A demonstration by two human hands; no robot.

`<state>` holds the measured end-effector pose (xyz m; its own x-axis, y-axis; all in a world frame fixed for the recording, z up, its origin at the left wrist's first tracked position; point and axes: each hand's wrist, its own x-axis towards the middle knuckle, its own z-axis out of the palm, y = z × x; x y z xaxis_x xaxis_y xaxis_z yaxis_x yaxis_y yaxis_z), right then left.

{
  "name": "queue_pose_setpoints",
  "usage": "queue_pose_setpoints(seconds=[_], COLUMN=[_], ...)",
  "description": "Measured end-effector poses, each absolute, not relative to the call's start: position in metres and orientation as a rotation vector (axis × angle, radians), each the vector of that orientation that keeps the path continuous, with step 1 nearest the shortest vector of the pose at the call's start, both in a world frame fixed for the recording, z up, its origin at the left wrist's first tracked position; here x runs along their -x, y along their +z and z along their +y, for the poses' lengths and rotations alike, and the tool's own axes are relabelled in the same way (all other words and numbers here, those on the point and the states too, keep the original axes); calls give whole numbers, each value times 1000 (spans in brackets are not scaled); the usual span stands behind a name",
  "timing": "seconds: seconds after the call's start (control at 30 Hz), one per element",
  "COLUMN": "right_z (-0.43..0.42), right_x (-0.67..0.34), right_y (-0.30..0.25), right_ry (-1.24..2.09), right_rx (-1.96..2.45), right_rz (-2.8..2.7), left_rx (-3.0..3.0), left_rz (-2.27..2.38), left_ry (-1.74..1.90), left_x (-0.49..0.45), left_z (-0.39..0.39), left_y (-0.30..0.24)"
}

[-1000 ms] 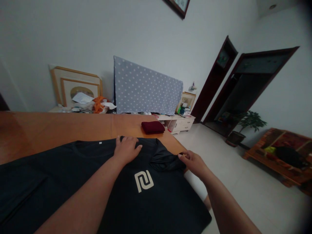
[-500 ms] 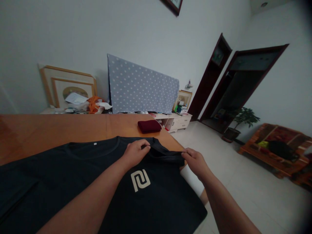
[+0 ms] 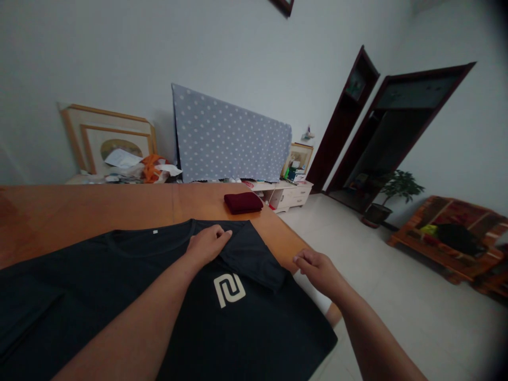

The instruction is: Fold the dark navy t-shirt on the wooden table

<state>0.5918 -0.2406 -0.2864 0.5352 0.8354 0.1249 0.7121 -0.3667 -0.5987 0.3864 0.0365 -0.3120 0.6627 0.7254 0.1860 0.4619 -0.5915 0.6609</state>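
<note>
A black T-shirt (image 3: 254, 328) with a pale angular logo lies spread on the wooden table (image 3: 198, 201). Its sleeve (image 3: 254, 254) on the right is folded inward over the chest and lies fairly flat. My left hand (image 3: 208, 246) is over the shoulder area beside the collar, fingers curled together, no cloth visibly pinched in them. Just right of the sleeve's end, my right hand (image 3: 319, 270) hangs above the table edge. Its thumb and fingers are pressed together with nothing seen between them, apart from the shirt.
A folded dark red cloth (image 3: 243, 202) sits behind the shirt. Beyond the table stand a low white cabinet (image 3: 296, 197), a panel under a dotted grey-blue cover (image 3: 234, 137) and leaning picture frames (image 3: 85, 143). To the right are a potted plant (image 3: 397, 190) and a wooden bench (image 3: 448, 233).
The sleeve, held up and stretched between both hands before, now lies folded down on the chest. Both hands have let go; my left hand moved slightly left, my right slightly down and right.
</note>
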Motion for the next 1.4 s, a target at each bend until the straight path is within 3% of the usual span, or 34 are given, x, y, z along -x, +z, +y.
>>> queue_pose_setpoints(seconds=[0.17, 0.53, 1.2, 1.4], right_z=[-236, -232, -227, -217], right_x=[-582, -583, -547, -533], right_y=[-290, -305, -278, -273], right_ry=[263, 338, 406, 294], right_rx=[2464, 2531, 2373, 2253], right_rz=[-1229, -1214, -1532, -1486], left_rx=[-2538, -2642, -2535, -2525], left_rz=[846, 646, 617, 630], left_ry=[479, 330, 402, 411], left_x=[-385, -381, -378, -379], left_z=[26, 27, 27, 27], left_y=[-310, -321, -322, -323])
